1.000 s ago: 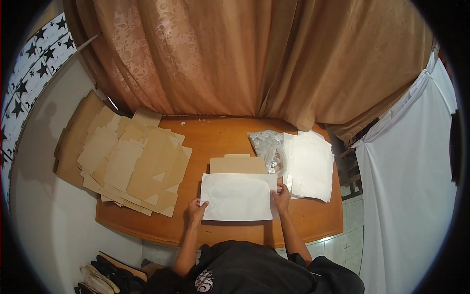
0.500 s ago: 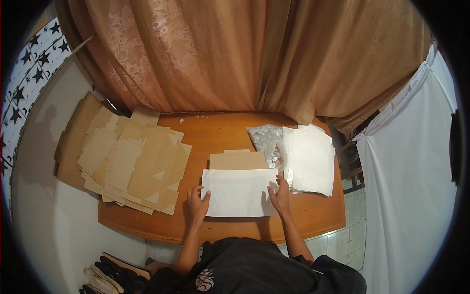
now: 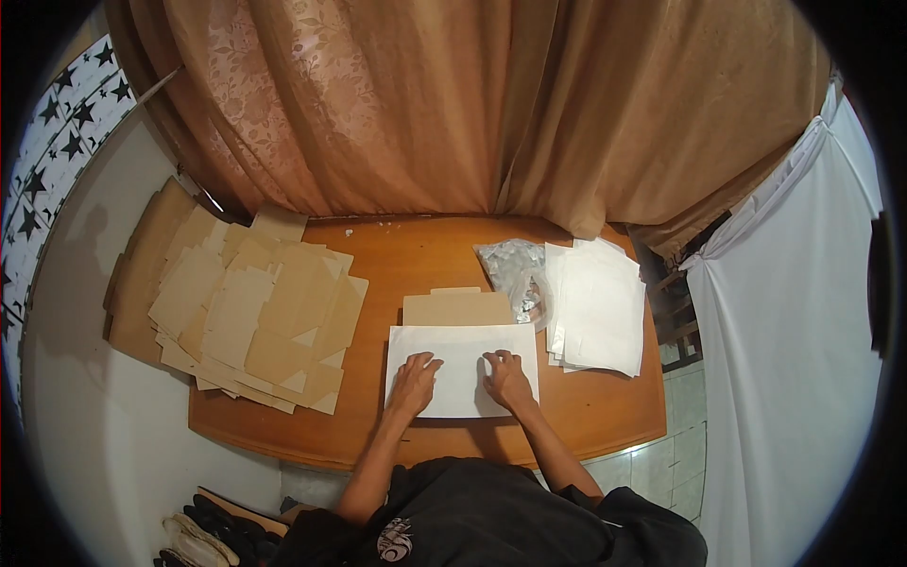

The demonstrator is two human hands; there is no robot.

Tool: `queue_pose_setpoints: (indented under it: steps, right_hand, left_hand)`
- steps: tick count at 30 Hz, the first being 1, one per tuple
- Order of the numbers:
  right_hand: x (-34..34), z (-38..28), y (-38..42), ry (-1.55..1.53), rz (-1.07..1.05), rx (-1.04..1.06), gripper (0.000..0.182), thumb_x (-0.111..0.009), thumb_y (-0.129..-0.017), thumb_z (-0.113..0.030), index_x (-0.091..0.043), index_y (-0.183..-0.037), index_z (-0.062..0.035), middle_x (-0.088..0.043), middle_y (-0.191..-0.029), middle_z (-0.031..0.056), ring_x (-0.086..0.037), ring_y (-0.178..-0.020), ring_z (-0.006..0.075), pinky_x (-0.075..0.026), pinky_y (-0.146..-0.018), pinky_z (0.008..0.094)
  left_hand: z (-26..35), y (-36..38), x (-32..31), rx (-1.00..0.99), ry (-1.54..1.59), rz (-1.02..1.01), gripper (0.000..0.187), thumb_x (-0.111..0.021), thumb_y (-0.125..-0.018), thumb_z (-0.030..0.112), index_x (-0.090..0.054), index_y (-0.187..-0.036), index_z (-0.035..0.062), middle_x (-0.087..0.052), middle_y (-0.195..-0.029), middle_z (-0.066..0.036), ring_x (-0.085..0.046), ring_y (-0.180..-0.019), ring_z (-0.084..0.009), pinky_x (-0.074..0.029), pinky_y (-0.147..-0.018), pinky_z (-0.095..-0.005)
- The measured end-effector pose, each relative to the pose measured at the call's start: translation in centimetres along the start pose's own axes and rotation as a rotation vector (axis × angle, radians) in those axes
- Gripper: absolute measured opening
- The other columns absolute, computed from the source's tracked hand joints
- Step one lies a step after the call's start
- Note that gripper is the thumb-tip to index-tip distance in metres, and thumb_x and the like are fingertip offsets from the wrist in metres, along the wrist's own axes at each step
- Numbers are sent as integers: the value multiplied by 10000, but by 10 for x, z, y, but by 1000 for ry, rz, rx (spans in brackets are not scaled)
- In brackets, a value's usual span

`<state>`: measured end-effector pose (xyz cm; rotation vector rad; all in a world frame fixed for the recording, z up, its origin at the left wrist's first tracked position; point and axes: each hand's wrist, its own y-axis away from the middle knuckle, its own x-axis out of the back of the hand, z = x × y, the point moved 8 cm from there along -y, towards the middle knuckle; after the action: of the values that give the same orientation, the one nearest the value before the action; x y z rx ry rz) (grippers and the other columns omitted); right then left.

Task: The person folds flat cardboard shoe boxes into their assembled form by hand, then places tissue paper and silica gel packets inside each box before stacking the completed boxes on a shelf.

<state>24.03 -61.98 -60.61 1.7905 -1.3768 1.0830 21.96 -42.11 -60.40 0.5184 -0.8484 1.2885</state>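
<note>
A white paper sheet lies sideways in front of me on the table. It covers the lower part of a brown cardboard piece, whose upper edge and narrow tab show beyond it. Over the sheet's left half is my left hand, open, its bent fingers resting at the paper. Mirroring it on the right half, my right hand is also open, fingers curved and fingertips at the paper. Neither hand has anything in its grasp.
On the left of the wooden table lies a broad pile of flat cardboard pieces. At the right sit a clear plastic bag of small silvery pieces and a stack of white sheets. A brown curtain hangs behind.
Both hands have moved inward from the sheet's left and right edges to rest over its middle. The sheet and the cardboard stay almost where they were.
</note>
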Motion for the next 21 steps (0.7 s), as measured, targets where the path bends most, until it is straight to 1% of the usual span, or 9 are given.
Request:
queue_pose_setpoints:
  steps: [2,3,5,11,12,14,15,17,21]
  right_hand:
    - [-15,3,-2,51,-71,-24,617,-743,-739,-124,-538,-1318,-63,-512,-1307,241,-500,-1162,453,-469,-988,500]
    - [-22,6,-4,50,-71,-27,617,-743,-739,-124,-538,-1318,-63,-512,-1307,241,-500,-1162,453,-469,-988,500]
    - [-39,13,-7,97,-97,-40,689,-768,-721,-134,-499,-1352,-72,-500,-1294,243,-505,-1152,453,-470,-986,501]
    - [-82,39,-14,162,-47,-27,808,-794,-707,-174,-430,-1422,-84,-489,-1255,276,-529,-1106,450,-496,-936,510]
    - [-86,41,-17,161,-48,-29,808,-794,-707,-174,-430,-1422,-84,-489,-1255,276,-529,-1106,450,-496,-936,510]
    - [-96,49,-18,210,-76,-69,702,-702,-799,-171,-420,-1436,-83,-488,-1248,289,-541,-1087,455,-508,-920,504]
    - [-102,53,-19,207,-78,-72,702,-702,-799,-171,-420,-1436,-83,-488,-1248,289,-541,-1087,455,-508,-920,504]
    - [-116,62,-20,247,-133,-74,623,-569,-881,-131,-391,-1477,-100,-495,-1245,287,-551,-1067,455,-514,-916,493]
    - [-122,65,-19,294,-222,-123,636,-499,-906,-80,-351,-1522,-135,-468,-1276,282,-524,-1129,449,-521,-921,471]
  left_hand:
    - [-7,-3,-20,-8,-8,-114,508,-684,-829,1,-565,-1321,41,-503,-1350,-191,-459,-1269,-379,-412,-1061,-452]
    - [-8,-3,-24,-9,-8,-117,508,-684,-829,1,-565,-1321,41,-503,-1350,-191,-459,-1269,-379,-412,-1061,-452]
    - [-13,-2,-36,43,-59,-164,621,-730,-807,45,-498,-1383,31,-458,-1376,-220,-428,-1292,-399,-401,-1087,-450]
    - [-20,-5,-54,94,-92,-174,781,-815,-725,73,-444,-1408,2,-462,-1328,-228,-442,-1266,-414,-430,-1062,-474]
    - [-22,-6,-58,100,-84,-206,845,-825,-708,66,-399,-1436,1,-446,-1322,-226,-436,-1261,-432,-433,-1061,-478]
    - [-27,-8,-69,161,-57,-256,876,-830,-695,58,-380,-1444,2,-439,-1311,-236,-433,-1255,-441,-433,-1059,-479]
    - [-34,-8,-78,222,-31,-301,906,-836,-681,50,-362,-1452,2,-433,-1301,-246,-429,-1249,-449,-434,-1057,-481]
    - [-58,-6,-107,249,-34,-314,924,-847,-665,55,-358,-1447,2,-425,-1290,-254,-428,-1239,-456,-435,-1053,-487]
    - [-71,-7,-122,300,-79,-283,966,-873,-625,67,-351,-1436,14,-418,-1252,-262,-429,-1206,-461,-442,-1032,-499]
